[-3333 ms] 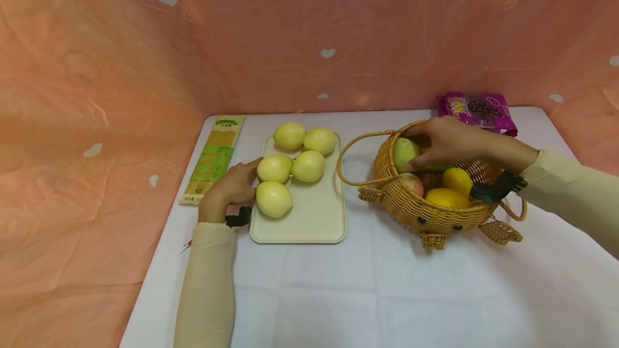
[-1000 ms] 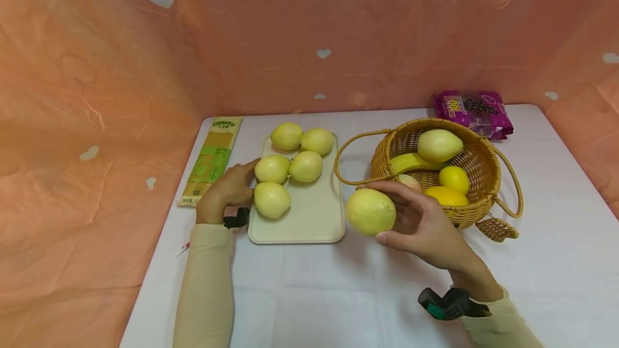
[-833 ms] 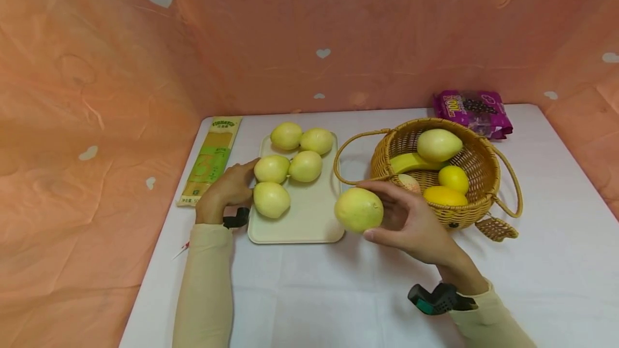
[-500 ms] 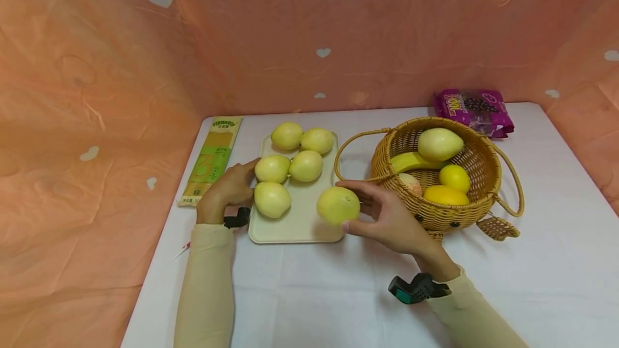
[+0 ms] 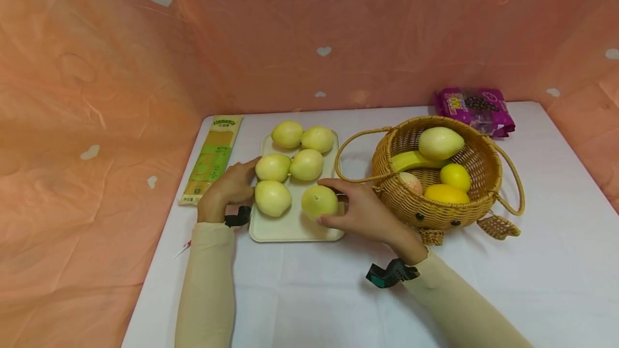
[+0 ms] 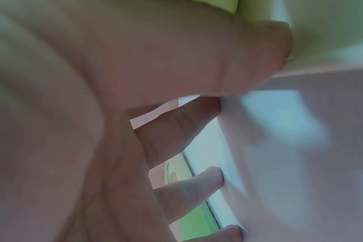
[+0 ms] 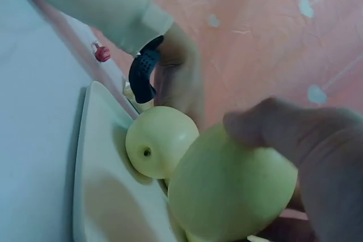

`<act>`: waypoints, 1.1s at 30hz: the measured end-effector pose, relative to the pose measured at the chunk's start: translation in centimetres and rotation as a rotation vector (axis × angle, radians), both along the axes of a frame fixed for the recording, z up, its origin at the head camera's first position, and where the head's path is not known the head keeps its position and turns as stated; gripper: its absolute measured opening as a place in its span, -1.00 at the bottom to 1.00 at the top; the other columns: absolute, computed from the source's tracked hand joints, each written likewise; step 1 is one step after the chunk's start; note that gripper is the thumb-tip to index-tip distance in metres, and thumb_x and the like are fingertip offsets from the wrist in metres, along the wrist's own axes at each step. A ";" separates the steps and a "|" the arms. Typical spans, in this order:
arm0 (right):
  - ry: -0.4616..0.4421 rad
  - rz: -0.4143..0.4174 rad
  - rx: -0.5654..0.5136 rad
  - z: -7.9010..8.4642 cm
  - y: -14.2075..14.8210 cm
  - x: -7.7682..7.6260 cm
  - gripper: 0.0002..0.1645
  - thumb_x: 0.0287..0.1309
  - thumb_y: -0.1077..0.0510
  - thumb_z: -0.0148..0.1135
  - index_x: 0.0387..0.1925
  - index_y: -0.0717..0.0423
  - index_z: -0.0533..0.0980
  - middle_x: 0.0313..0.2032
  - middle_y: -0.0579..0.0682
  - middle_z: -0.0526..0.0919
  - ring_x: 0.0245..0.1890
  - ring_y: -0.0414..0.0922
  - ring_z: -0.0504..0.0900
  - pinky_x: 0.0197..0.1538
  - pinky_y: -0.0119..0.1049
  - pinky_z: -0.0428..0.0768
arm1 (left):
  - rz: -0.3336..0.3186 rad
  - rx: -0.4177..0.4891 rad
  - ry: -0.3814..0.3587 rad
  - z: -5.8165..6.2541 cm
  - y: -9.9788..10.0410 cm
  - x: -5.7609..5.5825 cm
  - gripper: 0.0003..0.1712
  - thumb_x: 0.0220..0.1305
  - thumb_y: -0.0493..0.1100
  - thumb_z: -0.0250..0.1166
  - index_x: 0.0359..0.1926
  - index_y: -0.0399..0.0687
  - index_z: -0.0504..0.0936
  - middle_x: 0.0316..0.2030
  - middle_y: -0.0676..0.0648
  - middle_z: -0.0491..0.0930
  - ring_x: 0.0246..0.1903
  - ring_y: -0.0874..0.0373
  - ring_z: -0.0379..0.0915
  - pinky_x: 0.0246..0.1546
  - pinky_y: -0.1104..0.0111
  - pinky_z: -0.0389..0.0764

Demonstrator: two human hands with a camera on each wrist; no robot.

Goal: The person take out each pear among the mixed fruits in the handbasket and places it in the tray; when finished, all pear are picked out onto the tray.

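My right hand [image 5: 362,211] grips a pale yellow-green pear [image 5: 319,202] over the cream tray [image 5: 300,233], thumb on the near side and fingers on the far side. Whether this pear touches the tray I cannot tell. Several like pears [image 5: 273,198] lie on the tray's left and far parts; the right wrist view shows one pear [image 7: 161,143] close beside the held one. My left hand [image 5: 229,189] rests at the tray's left edge. In the left wrist view its thumb [image 6: 227,55] lies along the tray's rim, with the other fingers spread and fairly straight, tips on the tabletop.
Right of the tray stands a wicker basket [image 5: 406,205] holding a pear, a banana, two yellow fruits and a pinkish one. Its looped handle leans towards the tray. A purple packet [image 5: 476,111] lies behind it; a green-and-yellow packet [image 5: 213,160] lies left of the tray.
My right hand has taken the pear out of the basket and carried it left over the tray, turning it on the way. The left hand has stayed at the tray's edge.
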State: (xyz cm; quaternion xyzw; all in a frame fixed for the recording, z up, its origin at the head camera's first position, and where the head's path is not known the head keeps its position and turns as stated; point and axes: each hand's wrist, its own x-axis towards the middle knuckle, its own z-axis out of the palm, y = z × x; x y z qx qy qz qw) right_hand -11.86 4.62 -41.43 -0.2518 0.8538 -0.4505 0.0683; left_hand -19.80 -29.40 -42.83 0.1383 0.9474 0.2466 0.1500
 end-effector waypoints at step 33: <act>0.383 -0.162 0.289 -2.4 -6.0 -2.5 -0.19 0.09 0.02 0.73 0.28 0.23 0.56 0.22 0.27 0.69 0.21 0.26 0.67 0.31 0.10 0.66 | 0.009 0.003 -0.001 -0.6 -0.2 -0.4 0.09 0.14 -0.13 0.55 0.69 0.12 0.33 0.45 -0.25 0.58 0.52 -0.43 0.32 0.50 -0.38 0.30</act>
